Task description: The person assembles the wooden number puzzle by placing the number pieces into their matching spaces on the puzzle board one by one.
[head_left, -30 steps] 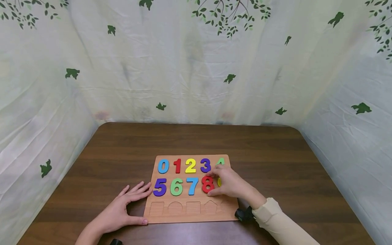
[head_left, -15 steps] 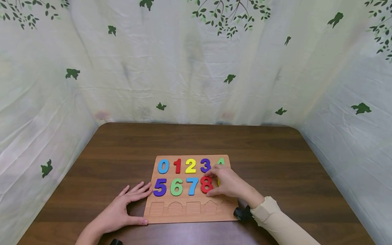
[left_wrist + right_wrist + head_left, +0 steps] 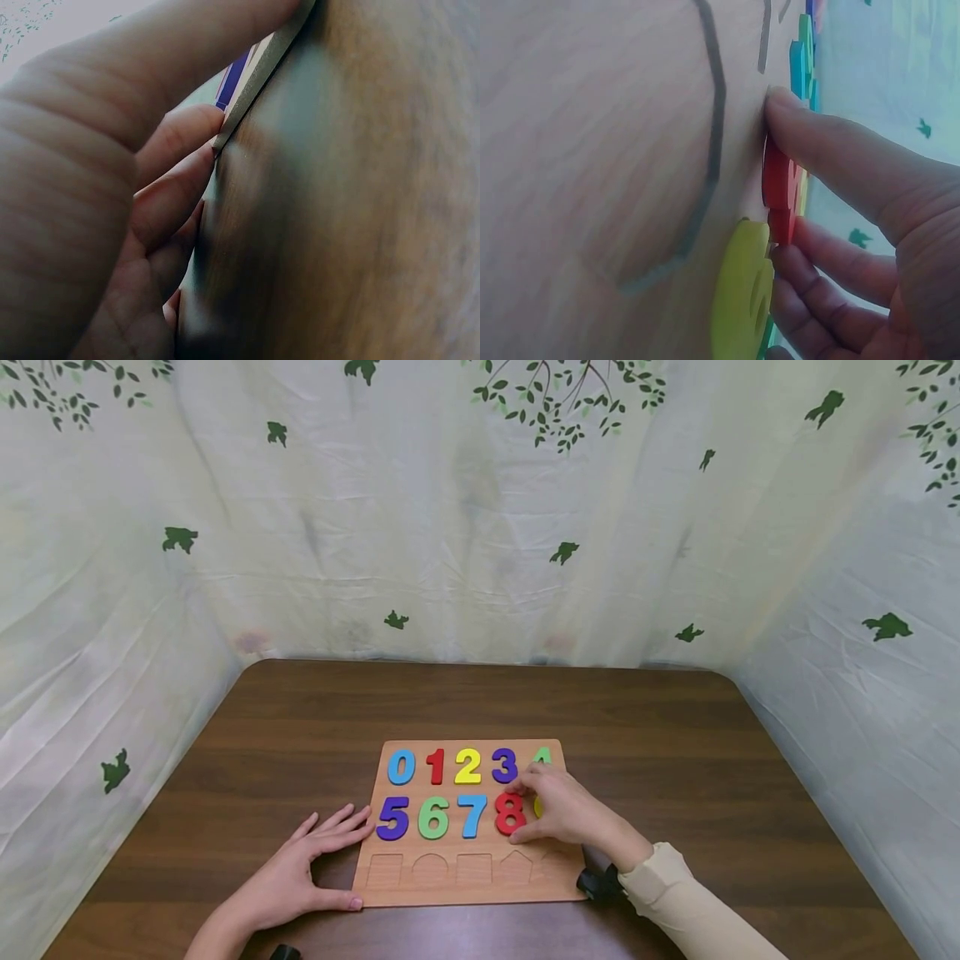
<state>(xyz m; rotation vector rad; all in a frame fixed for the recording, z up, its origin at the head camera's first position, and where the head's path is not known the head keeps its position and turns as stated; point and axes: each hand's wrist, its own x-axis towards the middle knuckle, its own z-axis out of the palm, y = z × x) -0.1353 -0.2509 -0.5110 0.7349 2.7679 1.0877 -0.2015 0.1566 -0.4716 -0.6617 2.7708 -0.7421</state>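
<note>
A wooden number board (image 3: 420, 896) lies on the table with coloured digits in two rows. My right hand (image 3: 566, 810) pinches the red number 8 (image 3: 510, 815) between thumb and fingers. In the right wrist view the thumb touches one end of the red 8 (image 3: 778, 176), and the fingers are at its other end. Beside it the yellow number 9 (image 3: 739, 300) shows, mostly hidden by the hand in the head view. My left hand (image 3: 303, 868) rests at the board's left edge, fingers spread, with thumb at the near corner. The purple number 5 (image 3: 393, 818) is nearest to it.
The blue number 7 (image 3: 472, 816) and green number 6 (image 3: 432, 817) sit left of the 8. Outlined shape recesses (image 3: 474, 868) run along the board's near side. The brown table (image 3: 675, 760) is bordered by a white leaf-patterned curtain (image 3: 465, 527).
The red 8 and my right hand shifted slightly left, then came back right by about as much. My left hand and the board have stayed where they were.
</note>
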